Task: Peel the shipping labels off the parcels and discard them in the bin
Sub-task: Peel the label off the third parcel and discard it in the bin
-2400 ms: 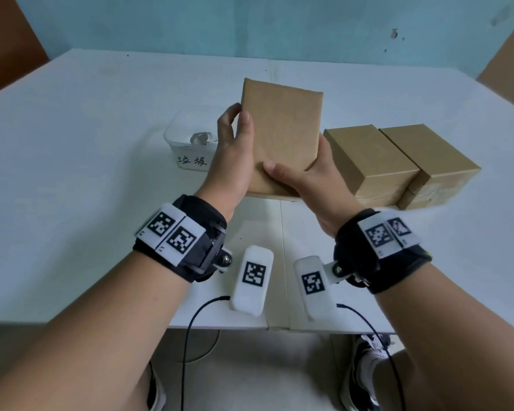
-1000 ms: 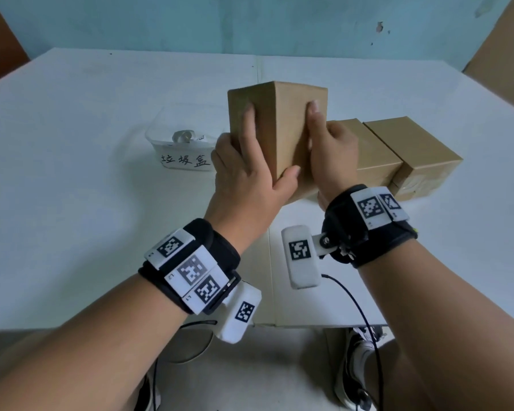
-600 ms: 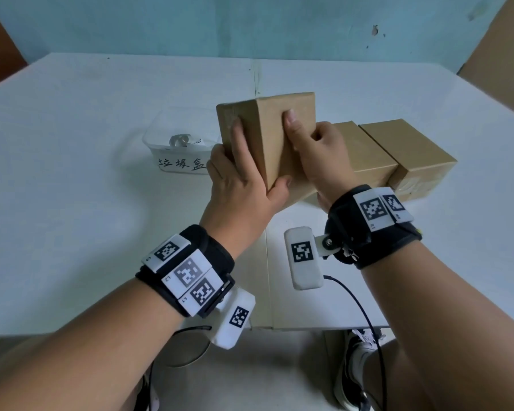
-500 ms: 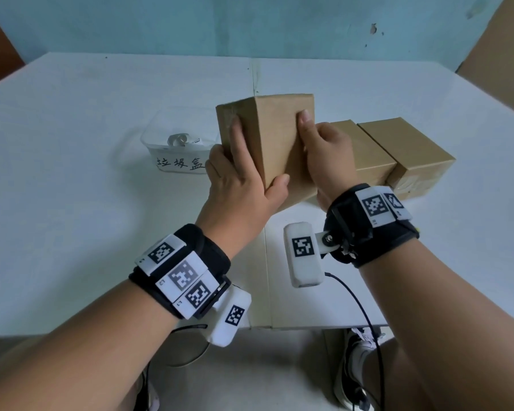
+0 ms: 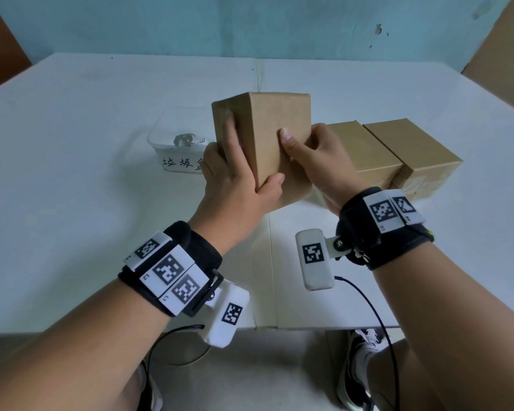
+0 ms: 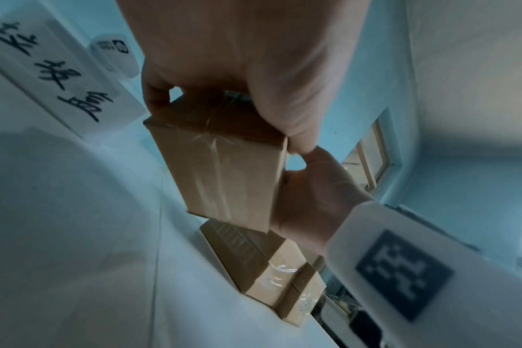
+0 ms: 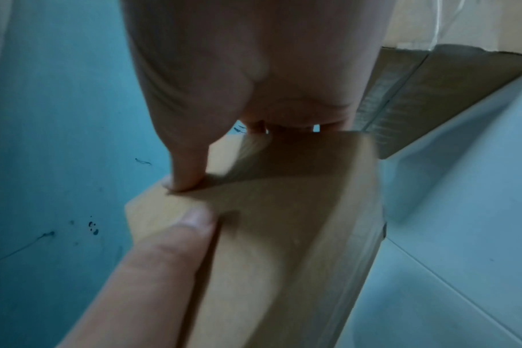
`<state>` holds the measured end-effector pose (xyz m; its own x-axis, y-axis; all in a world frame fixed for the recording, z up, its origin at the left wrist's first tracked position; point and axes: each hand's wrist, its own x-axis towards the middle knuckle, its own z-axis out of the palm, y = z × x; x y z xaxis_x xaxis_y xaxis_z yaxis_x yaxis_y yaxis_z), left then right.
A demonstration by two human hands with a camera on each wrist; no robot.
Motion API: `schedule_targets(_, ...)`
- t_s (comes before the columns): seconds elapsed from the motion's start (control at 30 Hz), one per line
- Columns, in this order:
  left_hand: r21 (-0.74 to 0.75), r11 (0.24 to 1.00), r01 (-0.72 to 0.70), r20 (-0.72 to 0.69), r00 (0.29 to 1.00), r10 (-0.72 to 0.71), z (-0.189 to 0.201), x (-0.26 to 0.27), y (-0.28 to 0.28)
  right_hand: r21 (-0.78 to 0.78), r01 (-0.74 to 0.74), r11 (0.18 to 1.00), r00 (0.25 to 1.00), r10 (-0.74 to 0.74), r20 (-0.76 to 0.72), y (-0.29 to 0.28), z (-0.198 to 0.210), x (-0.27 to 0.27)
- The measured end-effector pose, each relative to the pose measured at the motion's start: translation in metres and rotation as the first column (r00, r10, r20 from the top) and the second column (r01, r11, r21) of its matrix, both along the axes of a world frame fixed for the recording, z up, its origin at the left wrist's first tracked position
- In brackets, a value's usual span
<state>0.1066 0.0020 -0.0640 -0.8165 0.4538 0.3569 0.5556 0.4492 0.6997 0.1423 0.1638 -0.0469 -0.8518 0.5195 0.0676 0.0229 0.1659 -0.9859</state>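
Observation:
A brown cardboard parcel (image 5: pixel 267 134) is held upright above the table by both hands, one corner edge turned towards me. My left hand (image 5: pixel 235 179) grips its left face, fingers flat on that side and thumb on the near face. My right hand (image 5: pixel 318 161) grips the right side, thumb on the near face and fingers behind. In the left wrist view the parcel (image 6: pixel 224 169) shows clear tape on its underside. No label shows on its visible faces. The clear plastic bin (image 5: pixel 178 149) with handwritten characters stands left of the parcel, a crumpled white piece inside.
Two more brown parcels (image 5: pixel 365 152) (image 5: pixel 413 152) lie side by side on the white table (image 5: pixel 72 173) at the right, just behind my right hand. A blue wall runs along the far edge. The table's near edge is below my wrists.
The parcel has been turned from flat-faced to corner-on. Over the last half second both hands shifted their hold slightly; the right thumb slid lower on the near face.

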Motion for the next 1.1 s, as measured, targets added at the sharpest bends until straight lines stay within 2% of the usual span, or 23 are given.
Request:
schedule_targets(0.1,0.010,0.999,0.034,0.037,0.999,-0.035,0.001,-0.001,0.001,-0.036,0.052,0.998,0.999,-0.052,0.010,-0.003,0.000,0.000)
schedule_targets(0.27,0.053,0.997,0.061,0.105,0.992,-0.066,0.000,-0.008,-0.001,-0.044,0.044,0.998,0.999,-0.044,0.007,0.001,-0.004,0.000)
schedule_targets(0.57,-0.001,0.996,0.093,0.178,0.980,-0.091,0.006,-0.020,-0.010,0.114,0.154,0.982,0.987,-0.159,0.038,-0.005,-0.022,-0.010)
schedule_targets(0.77,0.003,0.998,0.069,0.162,0.984,-0.069,0.001,-0.017,-0.009,0.062,0.076,0.995,0.996,-0.079,0.045,-0.021,-0.018,-0.010)
schedule_targets(0.93,0.028,0.994,0.107,0.197,0.974,-0.110,0.002,-0.022,-0.011,0.197,0.214,0.957,0.976,-0.219,0.006,-0.006,-0.023,-0.012)
schedule_targets(1.0,0.042,0.994,0.103,0.192,0.975,-0.109,0.002,-0.023,-0.009,0.202,0.254,0.946,0.966,-0.260,0.002,-0.004,-0.026,-0.014)
schedule_targets(1.1,0.128,0.989,0.080,0.265,0.958,-0.111,0.003,-0.027,-0.008,0.169,0.167,0.971,0.986,-0.168,-0.009,-0.009,-0.025,-0.013)
